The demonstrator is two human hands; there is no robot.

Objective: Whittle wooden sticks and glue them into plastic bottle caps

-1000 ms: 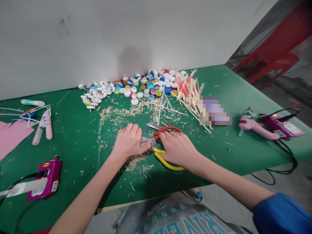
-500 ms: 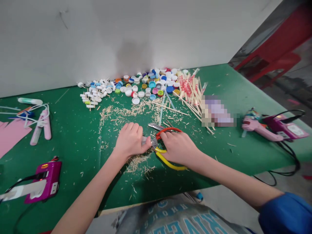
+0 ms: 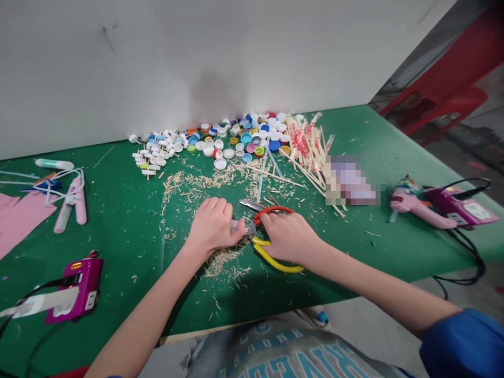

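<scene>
My right hand [image 3: 289,236] is closed around the handles of a pair of scissors [image 3: 279,266], one handle red and the other yellow. The scissor blades point left, into my left hand [image 3: 212,226]. That hand is curled into a fist, knuckles up, with its thumb against the blades; whatever its fingers hold is hidden. Pale wood shavings [image 3: 224,262] lie under and in front of both hands. Just beyond the scissors rests a silver metal tool [image 3: 250,205], partly covered by the red handle.
Bottle caps [image 3: 246,138] and caps on sticks [image 3: 157,152] are heaped along the wall. Chopsticks [image 3: 309,144], some in wrappers, lie to their right. A pink glue gun [image 3: 427,210] sits far right, another [image 3: 74,205] at left. Purple corded boxes [image 3: 84,289] stand on both sides.
The view has shifted slightly, so the table items at left appear a little further right. Both hands and the scissors hold nearly the same pose.
</scene>
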